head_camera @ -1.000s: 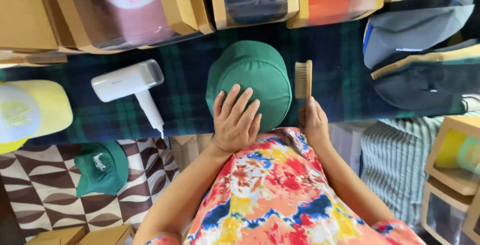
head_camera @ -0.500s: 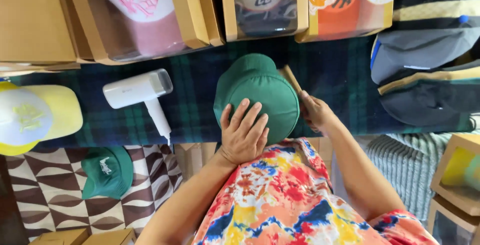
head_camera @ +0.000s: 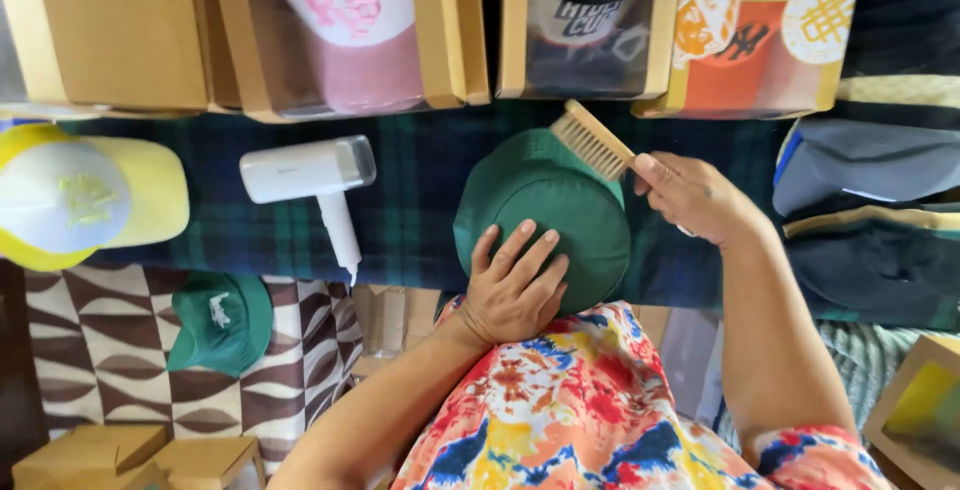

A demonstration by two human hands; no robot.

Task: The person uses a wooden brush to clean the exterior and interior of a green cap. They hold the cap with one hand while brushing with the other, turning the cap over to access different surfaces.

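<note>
Dark green-and-navy plaid cloth (head_camera: 420, 200) covers the table, seen from above, with a row of brown cardboard display boxes (head_camera: 120, 30) along its far edge.

At the left edge of the table lies a yellow-and-white baseball cap (head_camera: 85, 195). Right of it rests a white handheld garment steamer (head_camera: 315, 175), body parallel to the far edge, handle pointing toward the near edge. Below the near edge, on a brown-and-cream patterned floor covering (head_camera: 90, 340), lies a small green cap with a white emblem (head_camera: 220, 320); plain cardboard boxes (head_camera: 140, 455) sit at the lower left corner of the view.

Near the middle of the table, at its near edge, sits a green fabric hat with a rounded crown (head_camera: 545, 210). The left hand (head_camera: 510, 285) lies flat on the near side of the crown, fingers spread, palm pressing the fabric; its grip is apart, not clamped.

The right hand (head_camera: 695, 195), just right of the hat, has its grip clamped on a wooden brush with pale bristles (head_camera: 592, 140). The brush is tilted, bristles touching the far right side of the crown.

At the right edge of the table lie stacked dark blue and grey caps (head_camera: 870, 210).
</note>
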